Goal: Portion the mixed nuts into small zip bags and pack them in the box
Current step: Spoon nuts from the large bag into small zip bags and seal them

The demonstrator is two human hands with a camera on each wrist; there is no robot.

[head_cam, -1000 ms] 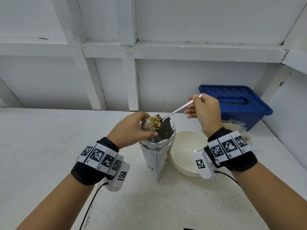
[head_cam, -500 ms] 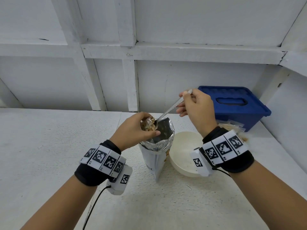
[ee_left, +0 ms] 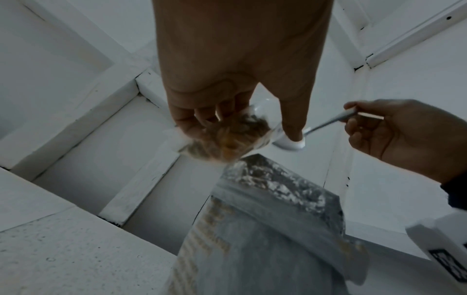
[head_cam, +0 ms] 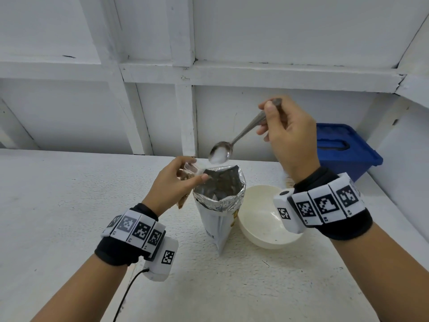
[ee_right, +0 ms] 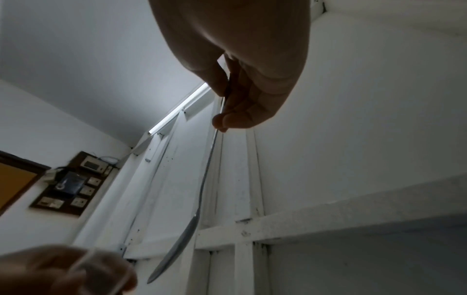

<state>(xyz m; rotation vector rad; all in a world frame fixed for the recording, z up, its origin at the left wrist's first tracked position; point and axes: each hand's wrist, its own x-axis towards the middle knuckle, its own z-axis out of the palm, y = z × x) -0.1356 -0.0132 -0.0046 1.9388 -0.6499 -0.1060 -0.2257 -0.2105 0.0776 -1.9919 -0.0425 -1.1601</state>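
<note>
My left hand (head_cam: 197, 169) pinches the mouth of a small clear zip bag (head_cam: 188, 171) that holds mixed nuts (ee_left: 227, 137), right beside the rim of the foil nut bag (head_cam: 220, 198). The foil bag stands upright and open on the table. My right hand (head_cam: 267, 119) grips the handle of a metal spoon (head_cam: 219, 152), whose empty bowl hovers just above the foil bag's mouth and the zip bag. In the right wrist view the spoon (ee_right: 192, 225) hangs down from my fingers. The blue lidded box (head_cam: 341, 147) sits at the back right.
A cream bowl (head_cam: 262, 219) stands just right of the foil bag, under my right wrist. White wall framing runs along the back of the white table (head_cam: 58, 205). A few filled zip bags peek out beside the blue box, mostly hidden by my right wrist.
The spoon carried nuts, tipped them into the small zip bag, and has now lifted out empty, up and to the right. My left hand kept holding the zip bag.
</note>
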